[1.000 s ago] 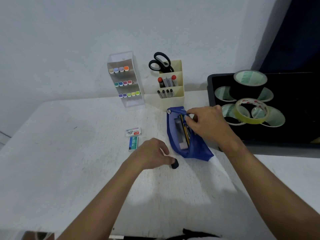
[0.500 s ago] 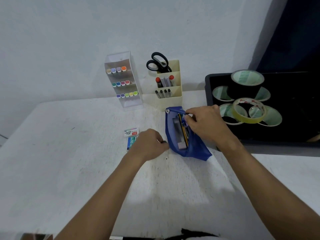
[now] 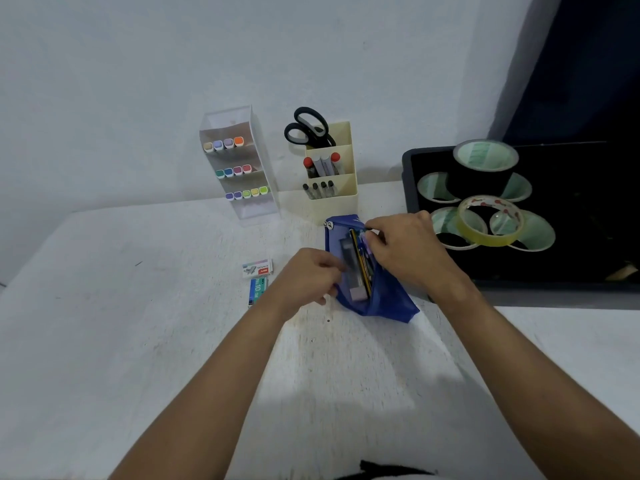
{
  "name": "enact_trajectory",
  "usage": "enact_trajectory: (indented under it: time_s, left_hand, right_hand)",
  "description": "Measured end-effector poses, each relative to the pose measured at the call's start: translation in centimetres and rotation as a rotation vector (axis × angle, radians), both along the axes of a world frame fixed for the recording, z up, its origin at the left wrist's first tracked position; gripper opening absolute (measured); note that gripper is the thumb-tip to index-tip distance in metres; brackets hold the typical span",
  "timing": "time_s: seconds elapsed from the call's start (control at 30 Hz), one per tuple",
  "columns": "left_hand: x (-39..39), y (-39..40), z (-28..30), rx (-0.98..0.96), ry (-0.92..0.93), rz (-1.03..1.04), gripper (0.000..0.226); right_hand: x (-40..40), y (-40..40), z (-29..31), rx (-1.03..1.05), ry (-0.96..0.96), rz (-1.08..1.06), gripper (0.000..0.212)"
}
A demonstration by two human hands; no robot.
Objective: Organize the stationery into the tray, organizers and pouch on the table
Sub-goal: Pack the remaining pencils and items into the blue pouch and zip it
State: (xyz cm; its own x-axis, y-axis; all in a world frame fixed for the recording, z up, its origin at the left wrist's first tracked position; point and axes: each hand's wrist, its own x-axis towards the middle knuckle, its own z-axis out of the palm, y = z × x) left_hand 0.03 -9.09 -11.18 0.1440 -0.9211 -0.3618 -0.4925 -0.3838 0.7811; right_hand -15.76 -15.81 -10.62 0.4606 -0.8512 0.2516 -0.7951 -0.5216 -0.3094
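A blue zip pouch (image 3: 384,299) lies open on the white table, with pencils and a grey eraser showing inside. My right hand (image 3: 405,247) pinches the pouch's right lip and holds the mouth apart. My left hand (image 3: 304,275) is at the left lip, its fingers curled round a small black item that is hidden inside them. Two small staple boxes, one white (image 3: 258,267) and one teal (image 3: 257,291), lie on the table just left of my left hand.
A clear marker organizer (image 3: 242,168) and a cream organizer (image 3: 334,188) holding pens and scissors (image 3: 306,128) stand by the wall. At the right is a black tray (image 3: 407,181) with several tape rolls, including a yellow one (image 3: 490,223).
My left hand picked the small black item off the table and carried it up and right to the pouch's mouth. My right hand has kept its hold on the pouch.
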Motion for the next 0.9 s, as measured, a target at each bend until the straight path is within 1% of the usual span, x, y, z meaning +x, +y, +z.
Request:
enact_trajectory:
  time_s: [0.1,0.17,0.2,0.23,0.3,0.37,0.43,0.5,0.57,0.63,0.73,0.8,0.9]
  left_hand:
    - [1.3,-0.9,-0.8,-0.038,-0.057,0.164,0.034]
    - [1.7,-1.7,-1.2,-0.050,-0.110,0.232,0.044]
    - [1.6,-2.1,-1.2,-0.030,-0.133,0.230,0.046]
    - [1.5,-2.6,-1.3,-0.013,-0.154,0.209,0.042]
    - [1.0,-3.1,-1.2,0.020,-0.201,0.142,0.016]
    - [0.5,-3.5,-1.3,0.019,-0.232,0.086,0.019]
    - [0.3,-3.5,-1.2,0.026,-0.225,0.061,0.015]
    - [0.3,-3.3,-0.6,0.019,-0.156,0.065,0.017]
    - [0.4,-3.1,0.6,-0.034,-0.106,0.085,0.019]
    - [0.8,-3.0,1.7,-0.107,-0.086,0.123,0.019]
    - [1.6,-2.3,2.4,-0.098,-0.043,0.134,0.019]
    - [2.4,-2.0,2.2,-0.059,-0.074,0.135,0.019]
    - [3.4,-2.2,2.0,-0.057,-0.194,0.140,0.016]
  right_hand:
    - [-0.1,0.0,0.0,0.023,-0.017,0.008,0.029]
    - [-0.1,0.0,0.0,0.034,-0.019,0.016,0.028]
    - [-0.1,0.0,0.0,0.037,-0.019,0.016,0.028]
    - [-0.1,0.0,0.0,0.037,-0.017,0.017,0.027]
    - [-0.1,0.0,0.1,0.028,-0.011,0.014,0.027]
    - [-0.2,0.1,0.1,0.023,0.000,0.013,0.026]
    - [-0.2,0.2,0.1,0.009,0.023,0.009,0.027]
    - [0.0,0.5,0.1,-0.044,0.100,0.010,0.028]
    - [0.2,0.8,0.3,-0.063,0.179,0.039,0.028]
    - [0.5,1.0,0.6,0.019,0.141,0.094,0.025]
    - [1.5,1.4,1.2,0.308,-0.062,0.094,0.025]
    - [2.2,1.6,1.2,0.423,-0.105,0.096,0.027]
    - [3.0,1.4,1.5,0.529,-0.136,0.131,0.030]
